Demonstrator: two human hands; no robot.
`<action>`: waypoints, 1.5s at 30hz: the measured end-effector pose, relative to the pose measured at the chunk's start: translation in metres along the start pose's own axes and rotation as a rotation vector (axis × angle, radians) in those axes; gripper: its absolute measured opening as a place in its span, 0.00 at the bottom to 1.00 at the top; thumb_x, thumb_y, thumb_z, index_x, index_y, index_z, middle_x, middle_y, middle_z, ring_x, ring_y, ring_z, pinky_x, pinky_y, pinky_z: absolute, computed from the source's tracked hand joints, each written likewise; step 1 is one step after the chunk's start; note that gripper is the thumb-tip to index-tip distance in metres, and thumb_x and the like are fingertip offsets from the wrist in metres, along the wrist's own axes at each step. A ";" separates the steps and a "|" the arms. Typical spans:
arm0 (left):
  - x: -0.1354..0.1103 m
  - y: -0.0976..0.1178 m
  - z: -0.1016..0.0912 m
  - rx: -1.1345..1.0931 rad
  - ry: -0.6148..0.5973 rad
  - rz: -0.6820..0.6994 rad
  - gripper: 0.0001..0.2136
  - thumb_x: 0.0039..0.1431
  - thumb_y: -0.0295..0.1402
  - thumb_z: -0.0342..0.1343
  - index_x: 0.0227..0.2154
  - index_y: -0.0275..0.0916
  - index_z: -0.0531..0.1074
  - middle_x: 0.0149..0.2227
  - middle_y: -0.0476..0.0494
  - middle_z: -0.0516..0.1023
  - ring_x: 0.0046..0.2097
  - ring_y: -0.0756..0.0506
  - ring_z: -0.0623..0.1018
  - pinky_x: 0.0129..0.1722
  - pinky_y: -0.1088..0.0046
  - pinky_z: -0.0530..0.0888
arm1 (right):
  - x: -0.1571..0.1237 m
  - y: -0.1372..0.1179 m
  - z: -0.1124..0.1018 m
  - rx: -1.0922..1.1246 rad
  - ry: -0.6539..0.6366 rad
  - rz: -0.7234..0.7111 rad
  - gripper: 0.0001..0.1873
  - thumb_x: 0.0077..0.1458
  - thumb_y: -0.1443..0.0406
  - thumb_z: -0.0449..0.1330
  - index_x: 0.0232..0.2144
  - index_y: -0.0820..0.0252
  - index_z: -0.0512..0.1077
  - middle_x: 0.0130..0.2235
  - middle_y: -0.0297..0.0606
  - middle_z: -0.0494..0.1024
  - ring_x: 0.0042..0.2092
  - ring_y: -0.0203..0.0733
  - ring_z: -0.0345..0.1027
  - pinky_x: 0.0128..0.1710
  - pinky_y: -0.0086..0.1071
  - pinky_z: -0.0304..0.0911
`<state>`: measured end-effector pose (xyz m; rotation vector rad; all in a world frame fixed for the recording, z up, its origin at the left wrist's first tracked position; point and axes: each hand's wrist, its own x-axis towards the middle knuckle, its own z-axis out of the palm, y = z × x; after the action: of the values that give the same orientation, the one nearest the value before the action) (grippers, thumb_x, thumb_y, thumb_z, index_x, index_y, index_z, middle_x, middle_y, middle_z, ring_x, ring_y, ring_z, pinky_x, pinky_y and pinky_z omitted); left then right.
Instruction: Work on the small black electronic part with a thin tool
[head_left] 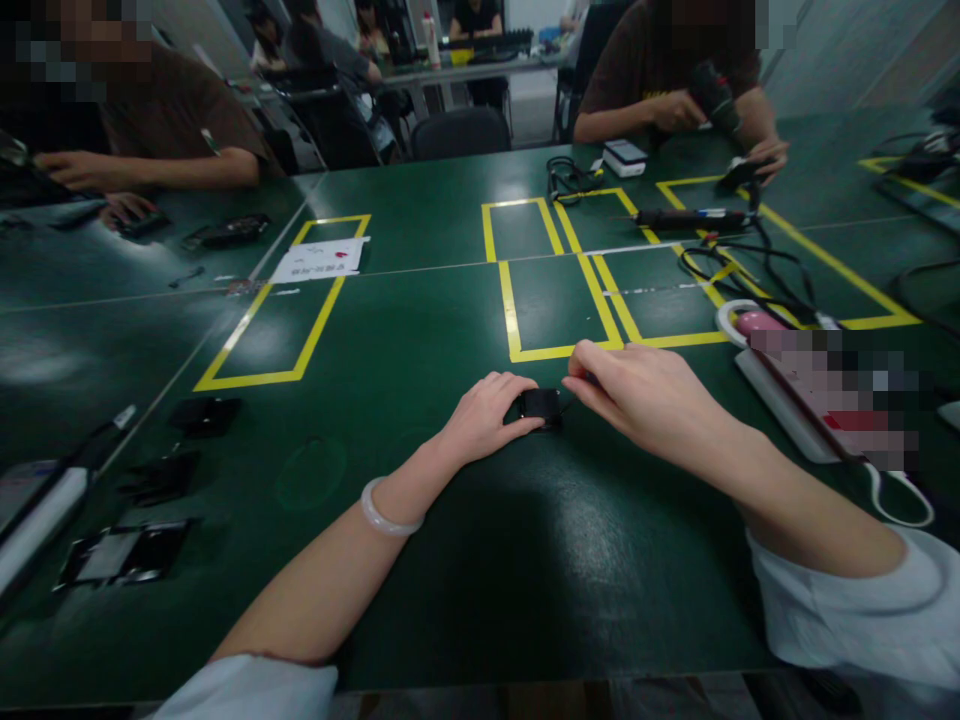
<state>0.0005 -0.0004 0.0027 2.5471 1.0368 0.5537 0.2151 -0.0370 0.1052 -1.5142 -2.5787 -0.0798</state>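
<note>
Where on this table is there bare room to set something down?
Between the forearms, and between the left hand and the black parts (bar a faint ring); the yellow frame just beyond the hands looks nearly free. The right is crowded with cables and a black tool.

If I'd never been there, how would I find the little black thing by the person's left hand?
On the big green table, find the yellow tape outline near the middle. Just nearer the person, the left hand with the pale bracelet reaches in. Unlike the black pieces lying off to the left, the small black block is between its thumb and fingers.
</note>
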 end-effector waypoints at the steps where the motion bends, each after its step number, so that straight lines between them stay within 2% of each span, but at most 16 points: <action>1: 0.000 0.000 0.000 0.000 0.001 0.001 0.18 0.63 0.46 0.52 0.49 0.40 0.66 0.46 0.41 0.73 0.46 0.41 0.72 0.47 0.62 0.70 | 0.000 0.000 0.000 -0.001 0.000 -0.003 0.10 0.63 0.61 0.46 0.38 0.59 0.65 0.28 0.36 0.75 0.28 0.40 0.67 0.26 0.31 0.46; 6: 0.000 0.001 -0.001 -0.009 -0.002 0.003 0.17 0.63 0.46 0.52 0.49 0.40 0.66 0.46 0.41 0.73 0.46 0.41 0.72 0.47 0.61 0.70 | -0.001 0.001 0.000 0.055 0.008 -0.024 0.09 0.60 0.64 0.48 0.42 0.59 0.64 0.29 0.35 0.75 0.29 0.39 0.68 0.26 0.30 0.48; 15: 0.000 -0.001 0.000 -0.002 0.000 0.003 0.18 0.63 0.46 0.52 0.49 0.40 0.66 0.46 0.42 0.73 0.46 0.41 0.72 0.47 0.62 0.69 | 0.000 0.000 -0.002 -0.001 -0.023 -0.001 0.10 0.64 0.59 0.47 0.37 0.58 0.64 0.29 0.36 0.75 0.30 0.42 0.69 0.27 0.31 0.47; 23: 0.001 0.000 0.000 -0.006 0.006 -0.003 0.18 0.62 0.47 0.52 0.48 0.41 0.66 0.46 0.41 0.74 0.46 0.40 0.72 0.46 0.62 0.70 | -0.001 0.003 -0.001 0.055 -0.019 -0.043 0.08 0.61 0.65 0.47 0.41 0.59 0.63 0.32 0.37 0.76 0.32 0.40 0.70 0.27 0.31 0.49; 30: 0.001 -0.001 0.001 -0.013 0.009 -0.011 0.18 0.63 0.47 0.52 0.48 0.41 0.66 0.46 0.42 0.74 0.46 0.41 0.72 0.46 0.62 0.70 | 0.001 0.002 -0.004 0.027 -0.037 -0.027 0.11 0.64 0.59 0.47 0.37 0.59 0.65 0.30 0.37 0.76 0.31 0.42 0.70 0.29 0.32 0.50; 34: 0.002 0.000 -0.001 -0.013 0.002 -0.013 0.18 0.63 0.46 0.52 0.48 0.40 0.66 0.46 0.42 0.74 0.45 0.41 0.72 0.45 0.63 0.70 | 0.002 0.002 -0.003 -0.016 -0.061 -0.017 0.10 0.64 0.62 0.46 0.37 0.59 0.65 0.30 0.37 0.76 0.30 0.43 0.71 0.29 0.32 0.50; 39: 0.002 0.001 -0.003 -0.017 0.000 -0.016 0.17 0.62 0.46 0.52 0.48 0.41 0.66 0.46 0.43 0.74 0.45 0.41 0.72 0.45 0.63 0.70 | 0.000 0.002 -0.002 0.048 0.001 -0.036 0.09 0.62 0.64 0.47 0.42 0.60 0.63 0.30 0.36 0.75 0.30 0.41 0.70 0.30 0.31 0.52; 45: 0.002 0.000 -0.002 -0.026 0.004 -0.009 0.17 0.62 0.46 0.52 0.48 0.40 0.66 0.46 0.42 0.74 0.46 0.41 0.72 0.45 0.62 0.70 | 0.001 0.000 -0.004 0.027 -0.044 -0.022 0.10 0.64 0.60 0.47 0.37 0.58 0.64 0.30 0.36 0.76 0.31 0.42 0.71 0.30 0.32 0.51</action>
<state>0.0008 0.0017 0.0047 2.5187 1.0360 0.5660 0.2151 -0.0367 0.1090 -1.4949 -2.6203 -0.0142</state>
